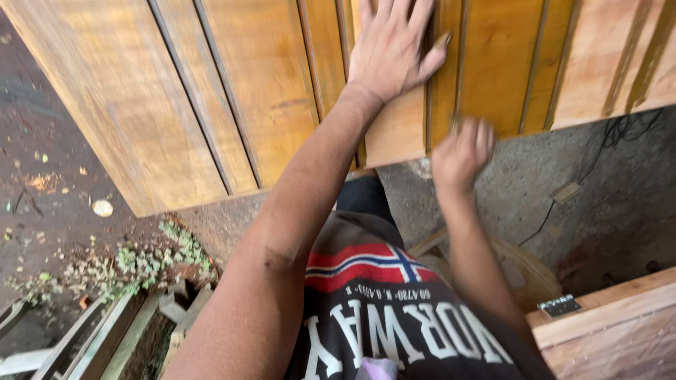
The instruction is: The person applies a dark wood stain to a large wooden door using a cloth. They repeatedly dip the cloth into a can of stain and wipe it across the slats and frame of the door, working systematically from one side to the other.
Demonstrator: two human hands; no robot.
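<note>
Fingers [394, 14] of left hand [391, 53] spread flat on grooved wooden panel [267, 84]; right hand [461, 151] blurred, curled at its lower edge.

**Rough ground around an outdoor work spot**

Dark, damp soil [49, 141] fills the left of the frame, scattered with leaves and wood chips. Small green weeds [134, 264] grow at lower left beside grey timber offcuts [84, 345]. At right lies gritty concrete floor [598, 176] with a black cable [620, 130], perhaps a power lead, in soft daylight
</note>
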